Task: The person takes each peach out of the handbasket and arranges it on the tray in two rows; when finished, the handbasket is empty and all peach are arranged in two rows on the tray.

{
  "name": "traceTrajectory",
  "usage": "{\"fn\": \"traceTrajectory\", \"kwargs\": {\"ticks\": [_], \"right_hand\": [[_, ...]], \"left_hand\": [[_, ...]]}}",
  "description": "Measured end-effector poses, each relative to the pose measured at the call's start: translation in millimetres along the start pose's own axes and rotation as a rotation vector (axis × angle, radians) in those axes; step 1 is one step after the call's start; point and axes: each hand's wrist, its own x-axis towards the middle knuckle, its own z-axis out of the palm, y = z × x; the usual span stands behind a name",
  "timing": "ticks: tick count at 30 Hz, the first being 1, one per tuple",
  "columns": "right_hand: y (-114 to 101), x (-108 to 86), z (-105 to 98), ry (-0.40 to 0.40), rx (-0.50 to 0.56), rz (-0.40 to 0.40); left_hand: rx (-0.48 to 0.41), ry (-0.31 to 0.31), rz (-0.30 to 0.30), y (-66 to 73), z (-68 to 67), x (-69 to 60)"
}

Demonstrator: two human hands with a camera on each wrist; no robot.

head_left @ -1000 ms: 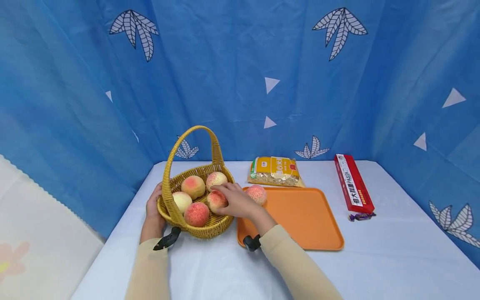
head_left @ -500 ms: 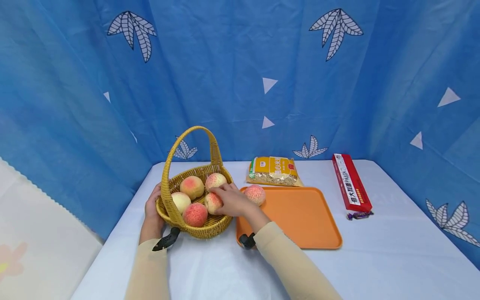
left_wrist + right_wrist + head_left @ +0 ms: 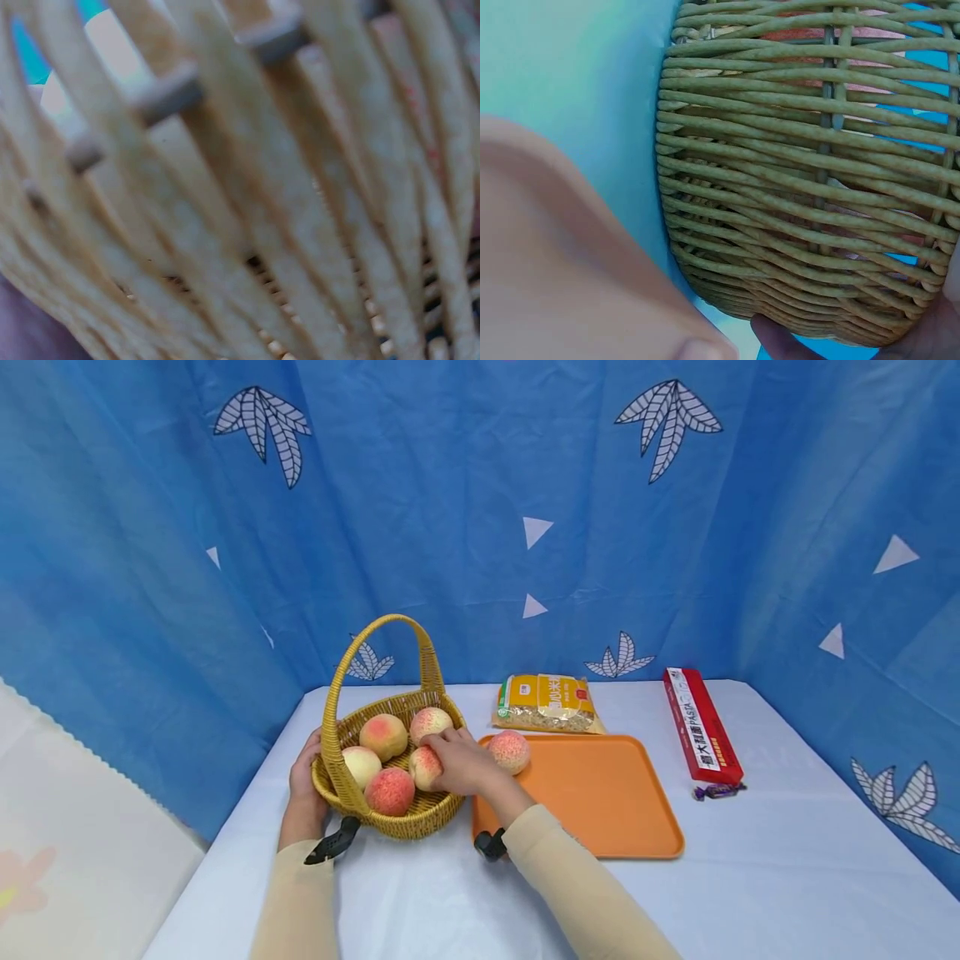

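In the head view, a woven yellow basket [image 3: 420, 823] with an arched handle stands at the left of the table. My left hand [image 3: 303, 777] holds its left side, the fingertips partly hidden by the basket. My right hand [image 3: 468, 764] reaches over the right rim and grips a yellow-red peach [image 3: 424, 768] inside. Around it lie a red peach [image 3: 390, 792], a pale one [image 3: 362, 766], an orange one [image 3: 384, 736] and a pink-speckled one [image 3: 431, 724]. Close weave of the basket fills the left wrist view; its side [image 3: 802, 165] shows in the right wrist view.
Right of the basket lies an orange tray [image 3: 600, 793], with a pink peach [image 3: 510, 752] at its back left corner. Behind it is a yellow grain bag [image 3: 547, 702]. Farther right are a red pasta box [image 3: 703, 727] and a purple-wrapped candy [image 3: 720, 792].
My right hand and the peach in it have moved slightly left within the basket, and the peach shows more of its pale side. My left hand stays on the basket's side.
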Motion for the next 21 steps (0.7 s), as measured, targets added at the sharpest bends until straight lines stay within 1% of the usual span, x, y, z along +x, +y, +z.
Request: {"fn": "traceTrajectory", "kwargs": {"ticks": [2,6,9,12,17,21], "right_hand": [[-0.6,0.1,1.0,0.009,-0.004,0.002],[-0.1,0.2,3.7,0.033,-0.003,0.001],[1.5,0.4,6.1,0.051,0.003,0.003],[2.9,0.9,7.9,0.063,0.010,0.003],[3.9,-1.4,8.1,0.084,0.026,-0.002],[4.7,-2.4,8.0,0.101,0.032,-0.014]], "left_hand": [[-0.009,0.007,-0.004,-0.3,-0.4,-0.2],[-0.010,0.011,0.006,-0.6,-1.0,-0.5],[0.002,0.006,0.011,-0.7,-1.1,-0.4],[-0.011,0.010,-0.003,-0.6,-0.5,0.6],[-0.004,0.004,-0.015,0.0,0.3,0.5],[-0.009,-0.014,0.004,0.5,1.4,-1.8]]}}
